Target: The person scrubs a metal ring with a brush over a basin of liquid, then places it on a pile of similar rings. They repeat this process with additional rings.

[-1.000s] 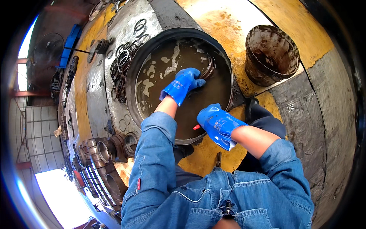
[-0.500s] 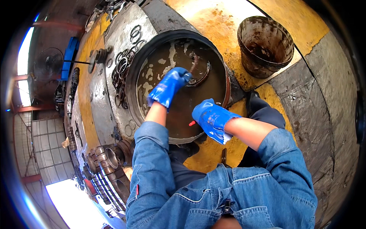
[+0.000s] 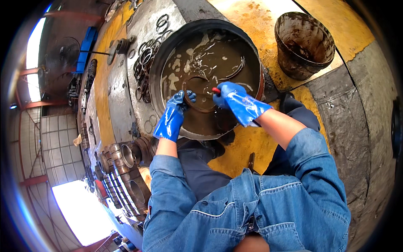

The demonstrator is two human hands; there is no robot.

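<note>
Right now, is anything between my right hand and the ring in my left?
No visible obstacle separates your right hand from the brown ring; only the red object it holds pokes out on that side. Whether that hand touches the ring is unclear. Your left hand grips the ring's left side, over the tub.

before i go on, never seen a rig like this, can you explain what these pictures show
No machine here: all pictures come from a head-worn fisheye camera looking down, so straight edges bend. The wearer's blue-gloved left hand holds a brown ring over a round tub of murky liquid. The right hand holds a small red thing, too hidden to make out. On the floor, dark rings lie left of the tub and a dirty bucket stands to its right.
</note>
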